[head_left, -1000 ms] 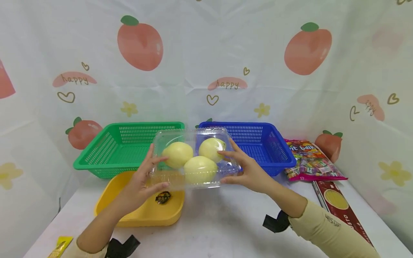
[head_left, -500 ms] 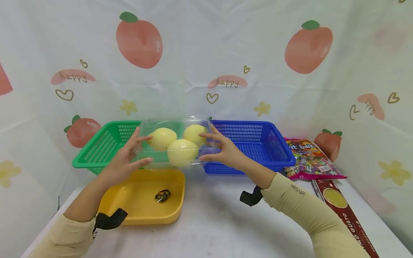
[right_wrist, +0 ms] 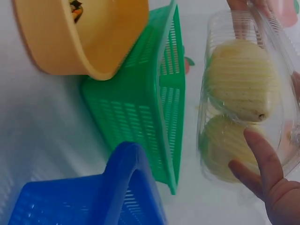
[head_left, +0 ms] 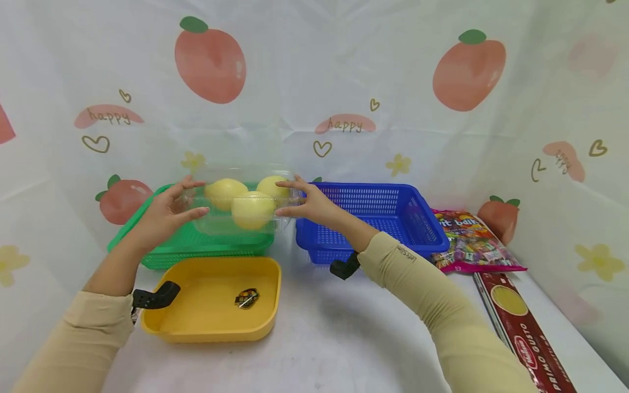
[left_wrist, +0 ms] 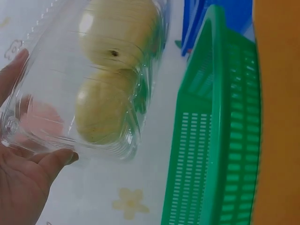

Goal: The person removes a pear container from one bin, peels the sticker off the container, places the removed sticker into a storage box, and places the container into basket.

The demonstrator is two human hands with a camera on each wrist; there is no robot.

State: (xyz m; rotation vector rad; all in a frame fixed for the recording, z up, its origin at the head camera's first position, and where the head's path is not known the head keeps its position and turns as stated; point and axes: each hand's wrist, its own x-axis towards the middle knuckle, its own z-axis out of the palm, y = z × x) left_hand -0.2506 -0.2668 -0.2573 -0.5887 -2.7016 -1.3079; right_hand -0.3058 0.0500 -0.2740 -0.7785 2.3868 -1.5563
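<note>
Both hands hold a clear plastic clamshell box (head_left: 211,221) by its two ends. Inside lie pale yellow rounded fruits (head_left: 253,210), whose exact kind I cannot tell. My left hand (head_left: 159,218) grips the left end, thumb in front; the left wrist view shows this hand (left_wrist: 26,176) at the box's corner. At the right end is my right hand (head_left: 316,206), its fingers (right_wrist: 265,157) spread against the plastic in the right wrist view. In the head view the box is over the green basket (head_left: 211,250), hiding part of it; both wrist views show it apart from the basket.
In front of the green basket stands a yellow basin (head_left: 211,332) with a small dark-labelled packet (head_left: 247,298) in it. A blue basket (head_left: 373,251) is to the right. Further right lie a candy bag (head_left: 467,240) and a long red box (head_left: 526,333). A printed cloth (head_left: 295,71) hangs behind.
The box of fruit has moved left and away from me, from in front of both baskets to over the green one. Both hands have travelled with it, keeping their hold.
</note>
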